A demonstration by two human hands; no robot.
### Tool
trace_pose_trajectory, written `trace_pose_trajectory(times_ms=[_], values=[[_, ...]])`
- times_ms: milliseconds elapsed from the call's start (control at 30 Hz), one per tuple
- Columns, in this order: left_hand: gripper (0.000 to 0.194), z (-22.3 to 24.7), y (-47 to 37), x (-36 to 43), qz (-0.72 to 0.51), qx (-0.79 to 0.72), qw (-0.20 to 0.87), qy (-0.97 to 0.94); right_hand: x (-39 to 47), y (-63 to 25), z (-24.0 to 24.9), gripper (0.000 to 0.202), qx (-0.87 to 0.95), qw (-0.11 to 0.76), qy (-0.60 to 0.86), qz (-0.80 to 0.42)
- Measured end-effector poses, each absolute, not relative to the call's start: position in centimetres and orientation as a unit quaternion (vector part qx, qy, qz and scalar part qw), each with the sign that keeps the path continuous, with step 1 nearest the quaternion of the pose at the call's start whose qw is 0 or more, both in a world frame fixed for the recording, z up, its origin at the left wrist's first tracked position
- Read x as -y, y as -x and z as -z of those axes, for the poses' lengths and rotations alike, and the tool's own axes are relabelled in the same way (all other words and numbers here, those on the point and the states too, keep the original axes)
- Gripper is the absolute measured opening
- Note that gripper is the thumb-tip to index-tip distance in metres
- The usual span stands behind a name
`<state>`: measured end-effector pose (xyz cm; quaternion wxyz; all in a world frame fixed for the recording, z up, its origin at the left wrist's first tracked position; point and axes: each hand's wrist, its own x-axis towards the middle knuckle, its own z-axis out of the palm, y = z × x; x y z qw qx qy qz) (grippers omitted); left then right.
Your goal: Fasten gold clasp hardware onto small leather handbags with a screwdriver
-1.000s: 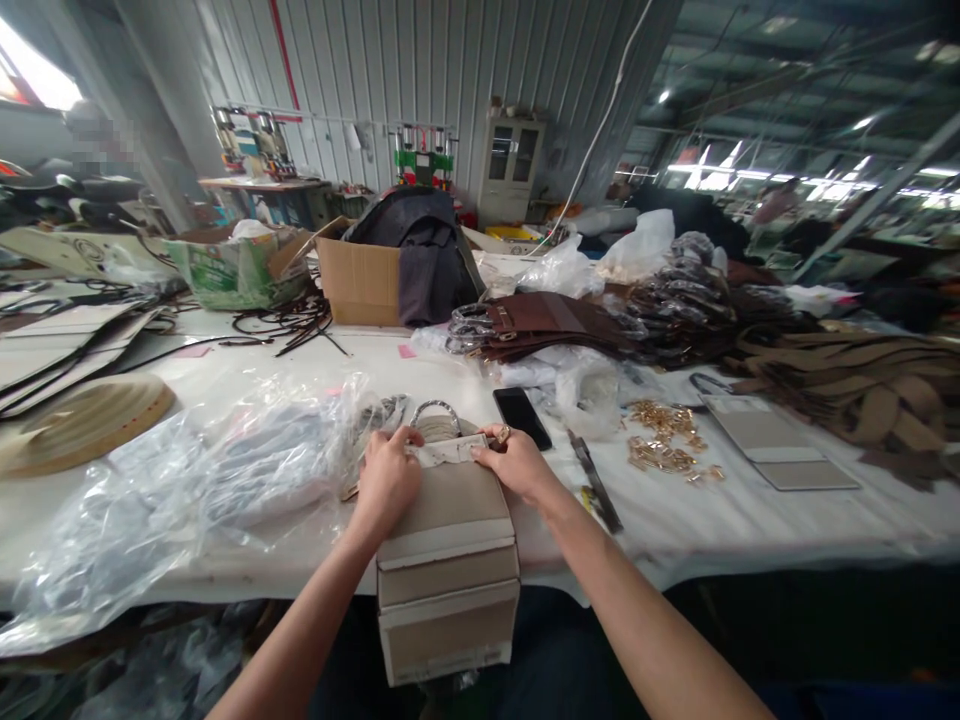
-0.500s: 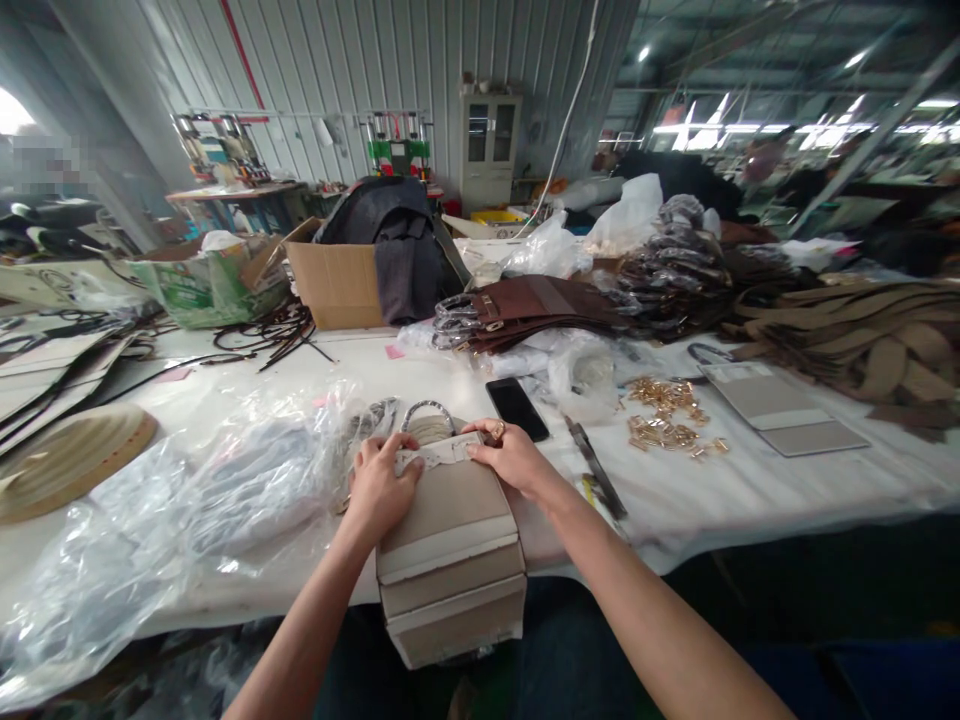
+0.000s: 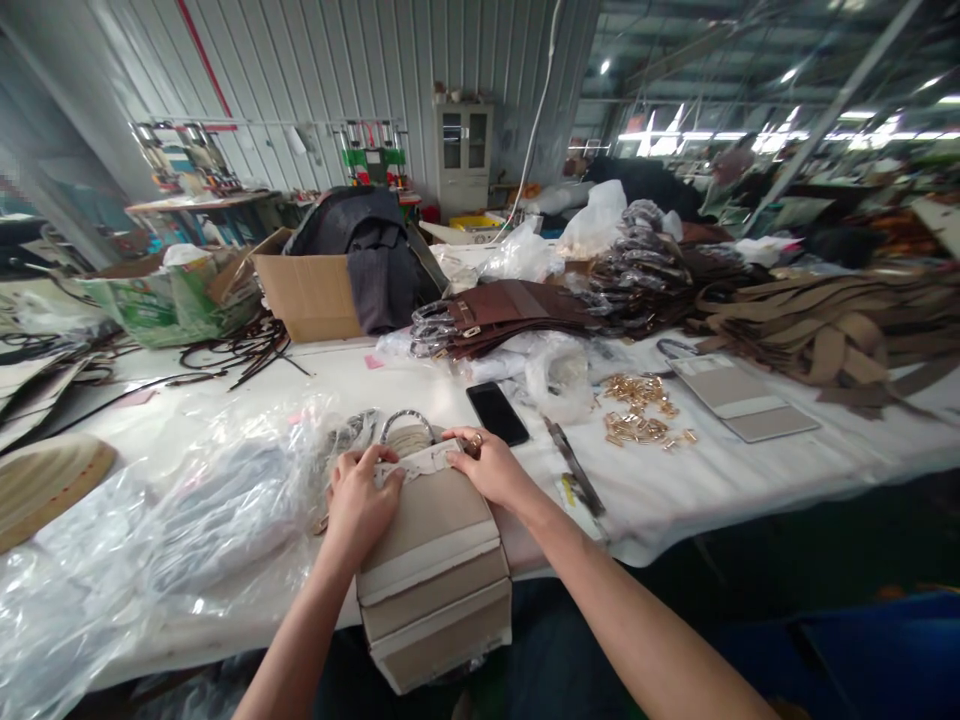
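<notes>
A beige bag panel [image 3: 431, 515] lies at the front edge of the table, its lower part folding down over the edge. At its far end a plastic-wrapped handle loop [image 3: 407, 415] stands up. My left hand [image 3: 362, 497] grips the panel's upper left corner, thumb on top along a pale strip [image 3: 420, 460]. On the upper right corner, my right hand [image 3: 487, 465] pinches the same end, thumb on top and a ring on one finger. The fingertips under the panel are hidden.
Right of the hands lie a black phone [image 3: 497, 413], a dark metal tool [image 3: 574, 467], gold hardware pieces [image 3: 637, 425] and another beige panel [image 3: 742, 395]. Clear plastic wrapping [image 3: 225, 510] spreads on the left. Behind are brown bag pieces [image 3: 517, 310] and a cardboard box [image 3: 307, 290].
The camera view has turned slightly to the right, so everything appears shifted left. Both hands keep their hold at the panel's upper end, with little visible movement.
</notes>
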<state>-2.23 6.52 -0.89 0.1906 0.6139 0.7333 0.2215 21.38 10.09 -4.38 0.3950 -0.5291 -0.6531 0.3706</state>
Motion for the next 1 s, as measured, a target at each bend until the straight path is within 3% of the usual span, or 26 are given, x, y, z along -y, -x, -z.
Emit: trace_pose_trajectory(times_ms=[167,300,500,1000], values=[[0.028,1.0,2.1,-6.2,-0.233,-0.736,0.188,-0.607,-7.4,-21.0,3.8,0.058,0.697,0.45,0.546,-0.12],[0.027,1.1,2.0,-6.0,-0.242,-0.734,0.182,-0.608,-5.7,-20.1,2.7,0.046,0.811,0.4,0.427,0.01],[0.028,1.2,2.0,-5.8,-0.255,-0.729,0.188,-0.607,-6.6,-19.4,2.5,0.028,0.894,0.317,0.316,-0.034],[0.026,1.4,1.9,-5.8,-0.26,-0.733,0.164,-0.607,-7.3,-19.8,3.0,0.021,0.867,0.369,0.321,-0.096]])
